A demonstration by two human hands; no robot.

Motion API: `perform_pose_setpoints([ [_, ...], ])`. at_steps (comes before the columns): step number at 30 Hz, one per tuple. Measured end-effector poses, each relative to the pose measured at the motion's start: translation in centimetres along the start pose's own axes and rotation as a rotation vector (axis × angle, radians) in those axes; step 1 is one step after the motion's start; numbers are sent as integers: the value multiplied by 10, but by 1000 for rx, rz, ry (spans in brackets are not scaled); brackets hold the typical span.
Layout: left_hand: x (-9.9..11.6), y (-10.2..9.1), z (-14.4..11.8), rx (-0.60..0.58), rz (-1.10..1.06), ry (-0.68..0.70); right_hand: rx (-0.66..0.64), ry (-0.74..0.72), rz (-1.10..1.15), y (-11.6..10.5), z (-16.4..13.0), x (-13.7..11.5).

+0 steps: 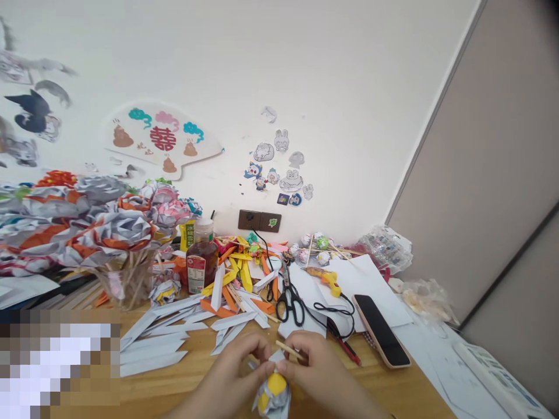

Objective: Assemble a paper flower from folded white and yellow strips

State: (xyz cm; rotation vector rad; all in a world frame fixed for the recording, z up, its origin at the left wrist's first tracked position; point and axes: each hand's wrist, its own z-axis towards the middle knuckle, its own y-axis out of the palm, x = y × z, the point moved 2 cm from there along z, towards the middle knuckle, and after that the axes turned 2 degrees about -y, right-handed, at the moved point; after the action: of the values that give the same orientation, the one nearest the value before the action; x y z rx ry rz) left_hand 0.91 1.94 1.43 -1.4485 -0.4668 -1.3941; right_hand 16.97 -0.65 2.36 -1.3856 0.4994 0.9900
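while pinched together at six o'clock over the table [183, 384], left hand [231, 372] and right hand [317, 369] both closed in grip on the yellow paper bundle [273, 396]; thin wooden stick [289, 350] under right fingers; scissors [290, 297] at twelve o'clock, phone [381, 329] at two.

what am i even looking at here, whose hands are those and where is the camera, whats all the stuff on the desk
One picture, from a camera worn on a person's head, looking down at their own bare hands. The left hand and right hand together pinch a small paper bundle with a yellow middle; a thin wooden stick lies across the right fingers. On the wooden desk lie folded paper strips, black scissors, a phone, a sauce bottle and paper flowers.
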Motion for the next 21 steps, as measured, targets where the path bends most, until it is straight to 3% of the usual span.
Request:
perform_pose_setpoints([
  [3, -5, 5, 4, -86, -93, -69, -42, 55, 139, 1, -1, 6],
  [7, -10, 10, 9, -149, -107, -131, -49, 86, 92, 3, -2, 8],
  [11, -10, 8, 7, -109, 4, -154, -46, 105, -9, 5, -2, 6],
  [17, -5, 2, 4, -67, 193, -130, -4, 55, -342, 3, -1, -3],
  [21, -4, 1, 2, -85, 236, -100, -41, 18, -318, 0, -3, -6],
])
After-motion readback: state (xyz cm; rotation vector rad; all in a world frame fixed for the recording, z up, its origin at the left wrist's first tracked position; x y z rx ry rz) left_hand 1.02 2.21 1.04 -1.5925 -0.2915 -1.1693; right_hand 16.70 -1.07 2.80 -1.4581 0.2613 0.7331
